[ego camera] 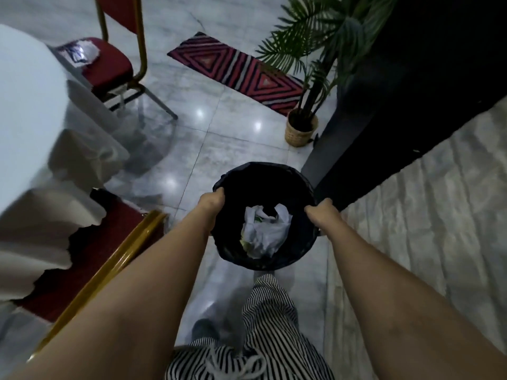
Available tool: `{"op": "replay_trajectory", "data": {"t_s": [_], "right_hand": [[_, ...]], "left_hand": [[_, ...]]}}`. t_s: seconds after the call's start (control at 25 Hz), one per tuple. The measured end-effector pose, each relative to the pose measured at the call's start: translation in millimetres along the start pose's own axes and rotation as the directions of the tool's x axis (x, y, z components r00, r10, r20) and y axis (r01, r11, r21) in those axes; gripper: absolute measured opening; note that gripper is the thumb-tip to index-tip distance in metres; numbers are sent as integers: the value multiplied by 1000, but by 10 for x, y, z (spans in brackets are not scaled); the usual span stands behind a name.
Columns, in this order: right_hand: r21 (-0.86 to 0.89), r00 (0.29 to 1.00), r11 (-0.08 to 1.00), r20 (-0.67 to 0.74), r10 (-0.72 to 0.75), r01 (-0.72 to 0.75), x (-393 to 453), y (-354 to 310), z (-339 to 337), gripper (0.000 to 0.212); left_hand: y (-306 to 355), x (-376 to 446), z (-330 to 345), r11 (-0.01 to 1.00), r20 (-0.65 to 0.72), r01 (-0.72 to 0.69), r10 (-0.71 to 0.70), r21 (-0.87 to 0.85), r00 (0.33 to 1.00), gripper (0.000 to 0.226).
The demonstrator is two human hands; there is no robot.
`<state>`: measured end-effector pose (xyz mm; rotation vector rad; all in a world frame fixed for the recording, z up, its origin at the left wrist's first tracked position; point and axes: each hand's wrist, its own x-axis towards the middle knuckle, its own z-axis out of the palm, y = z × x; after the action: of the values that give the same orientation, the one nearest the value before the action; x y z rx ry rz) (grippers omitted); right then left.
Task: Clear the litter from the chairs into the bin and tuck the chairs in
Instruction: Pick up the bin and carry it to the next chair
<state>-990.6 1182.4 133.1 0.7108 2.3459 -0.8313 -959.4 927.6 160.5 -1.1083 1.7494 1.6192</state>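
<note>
A round bin (288, 185) lined with a black bag hangs over the floor in front of me. My left hand (212, 202) grips its left rim and my right hand (322, 213) grips its right rim. Crumpled white litter (264, 231) lies at the bottom of the bin. A red chair with a gold frame (109, 67) stands at the upper left, partly under the white-clothed table (24, 105), with a torn white and blue wrapper (79, 52) on its seat. A second red chair (90, 259) is at my lower left beside the table.
A potted palm in a woven basket (300, 130) stands to the right of the far chair. A red striped mat (238, 68) lies on the marble floor. A dark cloth-covered piece (411, 91) fills the upper right, with pale cloth below it.
</note>
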Motion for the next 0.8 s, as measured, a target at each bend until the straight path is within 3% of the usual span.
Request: {"op": "replay_trajectory", "data": {"t_s": [0.36,0.56,0.8], "right_hand": [[-154,971,967,158,-177,202,1154,-1501,-411,69],[-224,954,938,201,-222,265,1558,-2196,-401,67],[-264,941,914,228,-251,307,2203,-3396,-233,61]], "left_hand": [[1043,725,-5,987,-205,-16,-18,-162,979,62],[1558,1122,-194,973,-225,-55,3,-226,974,62],[2372,1836,-611,944,-242,-2,-83,-331,967,59]]}}
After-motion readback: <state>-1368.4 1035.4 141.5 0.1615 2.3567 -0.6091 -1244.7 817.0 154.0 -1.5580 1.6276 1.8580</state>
